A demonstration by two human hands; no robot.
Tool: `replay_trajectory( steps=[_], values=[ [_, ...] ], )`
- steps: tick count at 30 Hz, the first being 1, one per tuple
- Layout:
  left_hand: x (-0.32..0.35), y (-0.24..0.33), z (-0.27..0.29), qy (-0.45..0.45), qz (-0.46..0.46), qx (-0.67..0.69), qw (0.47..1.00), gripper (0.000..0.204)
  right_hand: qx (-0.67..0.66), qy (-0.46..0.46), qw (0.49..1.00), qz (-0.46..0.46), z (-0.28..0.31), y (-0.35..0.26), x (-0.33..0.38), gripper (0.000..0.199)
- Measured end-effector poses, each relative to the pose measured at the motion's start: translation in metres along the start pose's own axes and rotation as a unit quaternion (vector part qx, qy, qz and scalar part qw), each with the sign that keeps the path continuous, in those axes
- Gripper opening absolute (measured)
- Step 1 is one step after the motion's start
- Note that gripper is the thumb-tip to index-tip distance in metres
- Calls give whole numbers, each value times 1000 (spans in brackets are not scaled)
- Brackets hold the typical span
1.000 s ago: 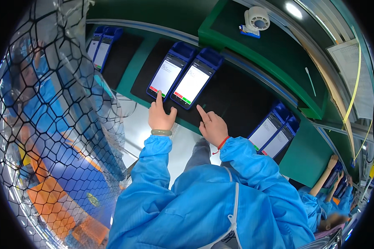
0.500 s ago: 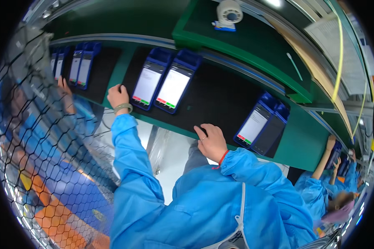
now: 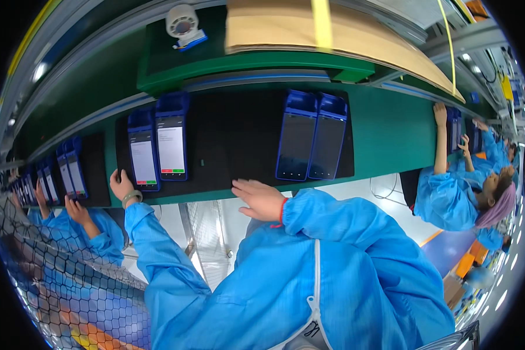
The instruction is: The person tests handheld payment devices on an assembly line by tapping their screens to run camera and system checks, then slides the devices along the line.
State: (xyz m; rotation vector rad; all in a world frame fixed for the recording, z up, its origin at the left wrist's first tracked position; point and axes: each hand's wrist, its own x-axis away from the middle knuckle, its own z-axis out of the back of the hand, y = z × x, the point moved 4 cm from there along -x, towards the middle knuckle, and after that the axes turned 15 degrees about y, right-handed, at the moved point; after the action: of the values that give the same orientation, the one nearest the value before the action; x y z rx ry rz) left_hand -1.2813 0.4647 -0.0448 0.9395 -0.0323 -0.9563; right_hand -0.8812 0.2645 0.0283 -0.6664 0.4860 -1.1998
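Note:
My left hand (image 3: pixel 123 186), a bangle at its wrist, rests at the left end of a black mat (image 3: pixel 227 134). Its fingers are loosely bent and apart, beside a blue handheld terminal (image 3: pixel 144 158) with a lit screen. A second lit terminal (image 3: pixel 171 146) stands against that one on the right. At the mat's front edge lies my right hand (image 3: pixel 259 199), palm down, fingers stretched out, holding nothing. Farther right, two more blue terminals lie side by side: a left dark-screened terminal (image 3: pixel 296 140) and a right dark-screened terminal (image 3: pixel 330 140).
Behind the mat, a raised green shelf (image 3: pixel 245 63) carries a white roll (image 3: pixel 182 22) and a cardboard sheet (image 3: pixel 286 26). Co-workers in blue sit at both sides; a hand (image 3: pixel 79 209) works by more terminals (image 3: pixel 71 169) on the left. Black netting (image 3: pixel 58 280) hangs at lower left.
The view has swung to the right. The left screen of the right-hand pair, lit before, is now dark. My right hand's fingers have straightened; my left stays by the lit pair.

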Motion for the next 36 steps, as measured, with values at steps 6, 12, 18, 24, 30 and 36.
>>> replay_trajectory(
  steps=[6,12,18,24,30,36],
  values=[
    [121,195,44,74,-74,196,975,19,-145,465,841,-236,127,51,89,32],
    [298,290,-43,-429,40,406,806,39,-452,519,622,-372,122,168,117,47],
    [333,319,-76,-505,164,395,749,45,-518,488,650,-264,128,152,69,49],
    [326,307,-69,-414,206,456,760,49,-510,444,699,-232,126,164,49,57],
    [309,307,-70,-402,213,429,781,50,-477,421,738,-226,120,165,33,53],
    [309,293,-53,-473,159,362,787,71,-437,387,747,-318,125,146,52,55]
  ],
)
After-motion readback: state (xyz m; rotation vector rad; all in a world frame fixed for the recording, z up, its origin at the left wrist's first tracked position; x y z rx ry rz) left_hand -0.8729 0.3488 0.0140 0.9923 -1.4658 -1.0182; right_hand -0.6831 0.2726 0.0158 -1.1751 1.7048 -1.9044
